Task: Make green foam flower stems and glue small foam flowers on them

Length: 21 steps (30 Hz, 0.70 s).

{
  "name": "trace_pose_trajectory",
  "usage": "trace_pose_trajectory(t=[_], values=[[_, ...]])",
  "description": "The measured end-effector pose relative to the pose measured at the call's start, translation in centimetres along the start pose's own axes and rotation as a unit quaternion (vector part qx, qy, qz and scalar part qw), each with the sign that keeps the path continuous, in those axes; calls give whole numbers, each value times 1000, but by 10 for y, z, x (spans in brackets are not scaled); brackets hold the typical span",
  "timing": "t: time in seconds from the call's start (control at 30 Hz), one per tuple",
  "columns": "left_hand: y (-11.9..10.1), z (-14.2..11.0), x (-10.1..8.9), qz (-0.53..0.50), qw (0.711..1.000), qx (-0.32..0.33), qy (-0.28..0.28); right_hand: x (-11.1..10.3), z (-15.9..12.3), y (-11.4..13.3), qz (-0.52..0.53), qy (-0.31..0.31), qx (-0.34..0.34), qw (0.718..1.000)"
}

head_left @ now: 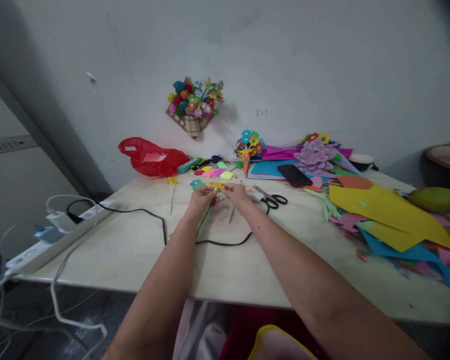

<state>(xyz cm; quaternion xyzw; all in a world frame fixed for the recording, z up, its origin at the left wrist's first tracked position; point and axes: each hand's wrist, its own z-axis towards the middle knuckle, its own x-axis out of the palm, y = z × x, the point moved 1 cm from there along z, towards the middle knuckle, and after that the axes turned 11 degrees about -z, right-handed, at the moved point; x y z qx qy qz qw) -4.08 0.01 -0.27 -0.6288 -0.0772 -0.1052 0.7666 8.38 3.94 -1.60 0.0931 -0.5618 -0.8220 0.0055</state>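
Note:
My left hand (201, 201) is closed around the pale green stems (204, 222) of a small bunch of craft flowers, which hang down below it. A blue flower head (197, 184) shows above its fingers. My right hand (235, 196) meets it from the other side, its fingers pinched at a yellow craft flower (217, 185). The fingers partly cover where stem and flower meet. To the left lies a single yellow flower on a green stem (170, 197). Black-handled scissors (273, 199) rest with blades spread just right of my right hand.
A black cable (225, 244) loops across the table (240, 280) near my wrists. Left stands a power strip (60, 235); behind are a red plastic bag (153, 159) and coloured pieces (217, 172). A phone (294, 175), purple flower (314, 157) and yellow sheets (382, 207) lie right.

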Motion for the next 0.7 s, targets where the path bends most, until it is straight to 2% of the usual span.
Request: trace_pose_trajectory(t=[0.17, 0.37, 0.57, 0.7], values=[[0, 0, -2, -17, 1000, -7, -9, -1, 1, 0, -72, -20, -42, 996], [-1, -1, -2, -44, 999, -14, 11, -1, 1, -1, -113, -25, -64, 991], [-5, 0, -7, -39, 994, -96, -22, -3, 4, -4, -165, -50, -55, 983], [-5, 1, -9, -37, 993, -106, -22, -3, 4, -6, -160, -48, -52, 985]])
